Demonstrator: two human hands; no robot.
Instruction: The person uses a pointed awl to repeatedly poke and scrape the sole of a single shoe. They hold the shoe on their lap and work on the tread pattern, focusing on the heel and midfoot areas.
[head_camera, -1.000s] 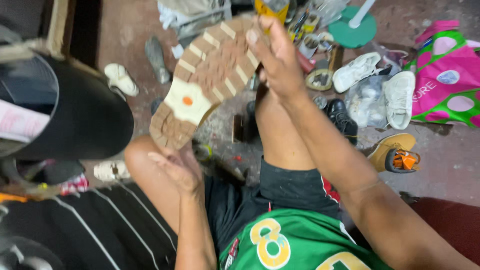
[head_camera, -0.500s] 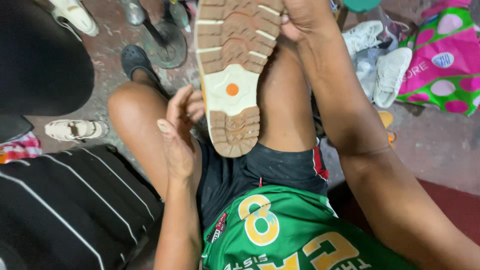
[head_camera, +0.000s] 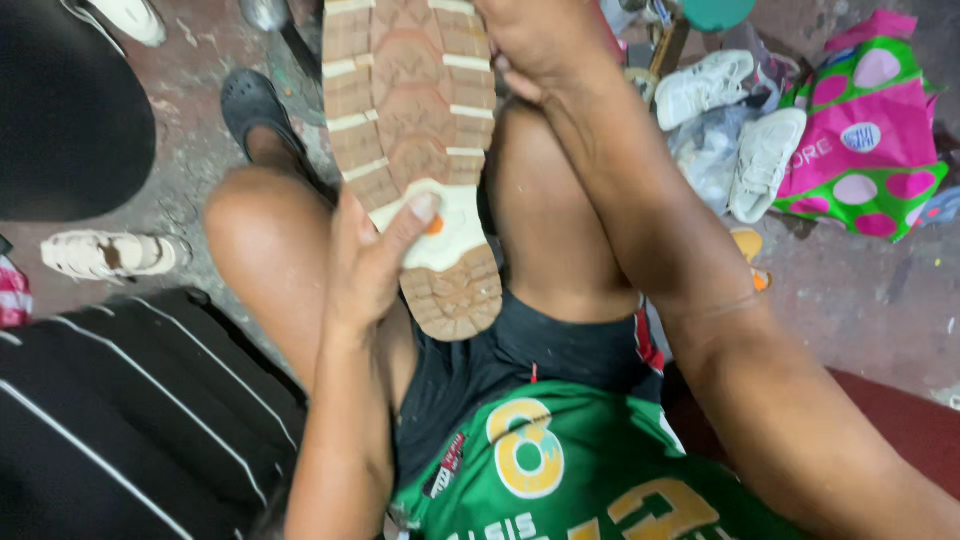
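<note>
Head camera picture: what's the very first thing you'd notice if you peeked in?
A big shoe turned sole-up fills the top middle, its tan tread with a cream patch and orange dot facing the camera. The left hand grips its heel end with the thumb on the cream patch, and the right hand holds the toe end at the top. To the right, a bright pink and green spotted bag lies on the floor beside white sneakers.
</note>
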